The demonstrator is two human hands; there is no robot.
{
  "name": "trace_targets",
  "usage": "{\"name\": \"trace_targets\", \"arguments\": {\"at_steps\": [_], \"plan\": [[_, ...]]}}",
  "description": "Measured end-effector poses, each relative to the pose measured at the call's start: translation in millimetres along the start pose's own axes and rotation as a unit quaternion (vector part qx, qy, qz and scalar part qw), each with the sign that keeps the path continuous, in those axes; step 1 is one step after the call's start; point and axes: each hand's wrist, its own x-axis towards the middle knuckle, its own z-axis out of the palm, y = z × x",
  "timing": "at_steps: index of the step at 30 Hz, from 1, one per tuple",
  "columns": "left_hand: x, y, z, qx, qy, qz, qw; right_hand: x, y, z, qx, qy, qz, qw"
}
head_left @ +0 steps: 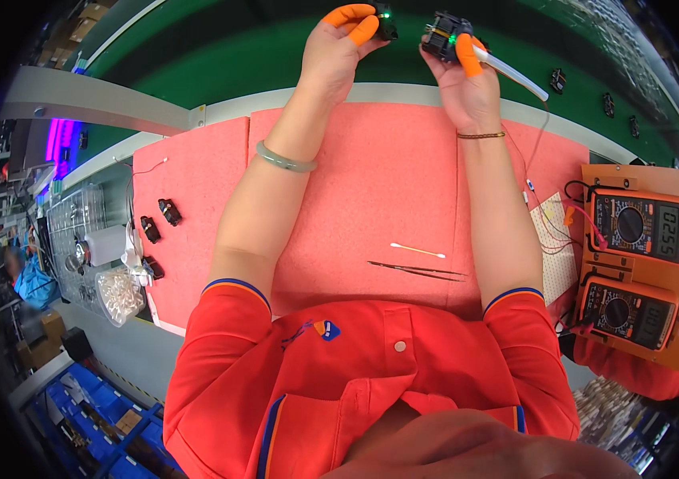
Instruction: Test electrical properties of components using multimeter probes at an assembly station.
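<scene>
Landmark: pink mat point(387, 184) on the bench.

Off the mat's left edge: a clear tray point(76, 239) of small parts, with a clear bag of small pale pieces point(120, 294) at its near corner. On the mat's left part: three small black components point(160, 227), well apart from both hands.

Left hand point(335, 48): raised beyond the mat's far edge, over the green conveyor belt point(219, 64). Thumb and forefinger wear orange finger cots and are pinched shut on a small black part point(386, 20) showing a green light. A pale green bangle point(285, 160) sits on that forearm, above the mat.

Right hand point(467, 76): also beyond the far edge, just right of the left hand, the two parts near but apart. Fingers closed around a black module point(441, 36), also with a green light; the orange-cotted thumb presses a white stick-like tool point(515, 76) that slants out to the right.

Near side of the mat, between the forearms: a cotton swab point(417, 251) and, just nearer the body, dark tweezers point(417, 270), both lying flat and untouched.

Off the mat's right edge: two orange multimeters point(643, 227) in an orange holder, with thin wires running toward the mat.
</scene>
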Motion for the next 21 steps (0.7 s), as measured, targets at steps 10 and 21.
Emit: {"name": "trace_targets", "arguments": {"at_steps": [10,21], "plan": [[-14,22,18,-0.306,-0.179,-0.056,0.933,4,-1,-9,0.028,0.072,0.019,0.997],[-2,6,11,-0.161,-0.05,-0.132,0.977,10,-2,-16,0.051,0.044,0.019,0.998]]}}
